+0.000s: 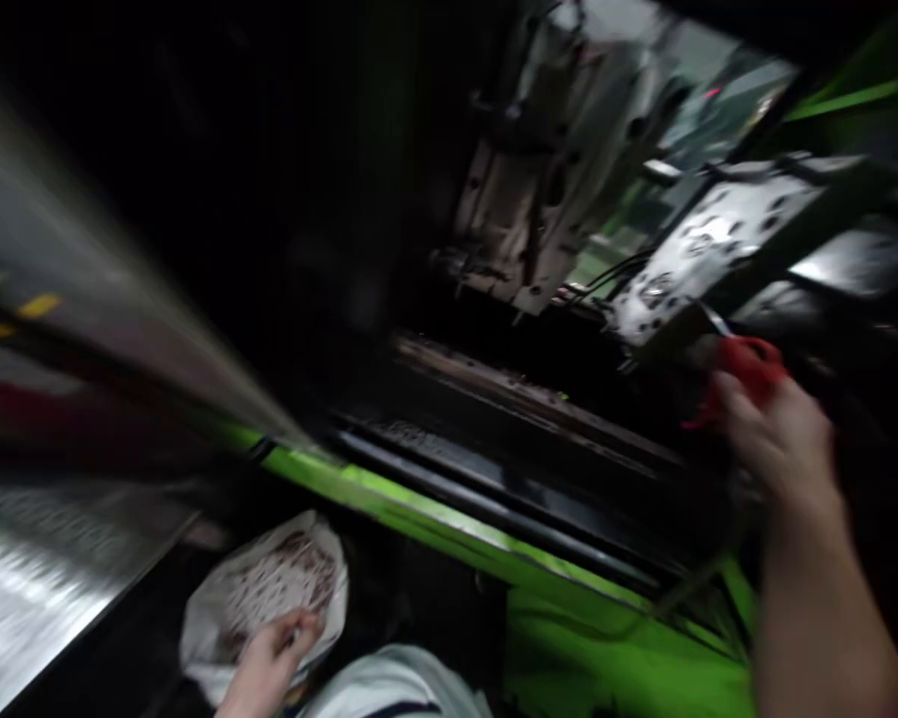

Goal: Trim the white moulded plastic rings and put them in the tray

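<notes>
My right hand [782, 434], at the right, is closed around a red air blow gun [752, 367] with a thin metal nozzle. The nozzle points up and left toward a pale metal mould plate [710, 239] full of holes. At lower left, my left hand [273, 653] is over the near edge of a white bag [202, 608]. Small pale and brownish pieces [276, 578] fill the bag. The fingers of this hand are curled together; whether anything is between them cannot be made out. Motion blurs the picture.
A second mould half [524, 219] hangs deeper inside the dark machine. A bright green frame rail [419, 509] crosses in front of me, with a dark bar [494, 509] behind it. A green panel [621, 658] is at lower right. A shiny metal surface [30, 588] lies at far left.
</notes>
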The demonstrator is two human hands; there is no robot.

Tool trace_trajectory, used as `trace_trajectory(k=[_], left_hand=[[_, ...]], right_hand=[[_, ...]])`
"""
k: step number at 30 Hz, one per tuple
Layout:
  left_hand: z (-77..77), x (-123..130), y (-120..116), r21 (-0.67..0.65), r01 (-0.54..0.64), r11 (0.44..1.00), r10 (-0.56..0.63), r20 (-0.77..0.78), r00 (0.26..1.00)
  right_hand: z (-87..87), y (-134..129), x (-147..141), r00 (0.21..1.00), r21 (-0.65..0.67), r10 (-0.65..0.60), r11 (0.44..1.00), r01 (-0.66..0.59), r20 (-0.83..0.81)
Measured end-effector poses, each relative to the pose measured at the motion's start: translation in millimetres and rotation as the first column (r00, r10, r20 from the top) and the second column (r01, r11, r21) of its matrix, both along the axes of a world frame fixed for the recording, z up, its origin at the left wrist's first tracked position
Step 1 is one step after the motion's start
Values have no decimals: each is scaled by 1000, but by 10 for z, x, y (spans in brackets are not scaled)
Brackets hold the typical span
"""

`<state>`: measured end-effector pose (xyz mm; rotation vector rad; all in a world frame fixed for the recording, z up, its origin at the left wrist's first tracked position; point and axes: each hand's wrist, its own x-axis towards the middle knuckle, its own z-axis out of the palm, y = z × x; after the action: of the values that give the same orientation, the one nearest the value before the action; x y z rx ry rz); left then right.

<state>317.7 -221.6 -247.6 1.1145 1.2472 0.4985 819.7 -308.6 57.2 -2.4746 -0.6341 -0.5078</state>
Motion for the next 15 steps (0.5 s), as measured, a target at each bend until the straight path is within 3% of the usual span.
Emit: trace_trajectory(k=[1,3,4,6,8,9,11,13,14,15], left_hand=[[-42,-71,-21,-4,-34,999,34,19,999],[-84,-212,-58,-66,-111,992,113,33,993],[-78,-278,-72,-124,-153,980,157,22,987],[-14,-399,-85,-229,-222,948,238,46,970],[111,-507,-70,-315,-273,909,322,116,940],[191,-556,-51,-350,-295,889,367,158,917],[379,-644,3,-403,-345,848,459,229,859],[597,-711,63,-440,-394,807,540,279,794],[713,-735,90,-453,-414,790,573,303,761],[832,-754,115,-464,-430,774,601,326,730]], right_hand=[[-201,-159,-230,993,131,63,990,-50,-98],[-669,-385,-811,928,357,282,916,-184,-243],[-913,-435,-1154,874,389,383,885,-255,-298],[-1359,-377,-1885,683,415,605,790,-450,-410],[-1672,-110,-2568,419,534,772,634,-559,-478],[-1764,90,-2854,283,586,840,529,-614,-463],[-1846,576,-3285,120,612,931,320,-723,-344],[-1866,1111,-3549,81,605,976,188,-774,-200],[-1885,1372,-3639,94,602,983,172,-780,-160],[-1923,1616,-3713,129,593,980,194,-782,-150]])
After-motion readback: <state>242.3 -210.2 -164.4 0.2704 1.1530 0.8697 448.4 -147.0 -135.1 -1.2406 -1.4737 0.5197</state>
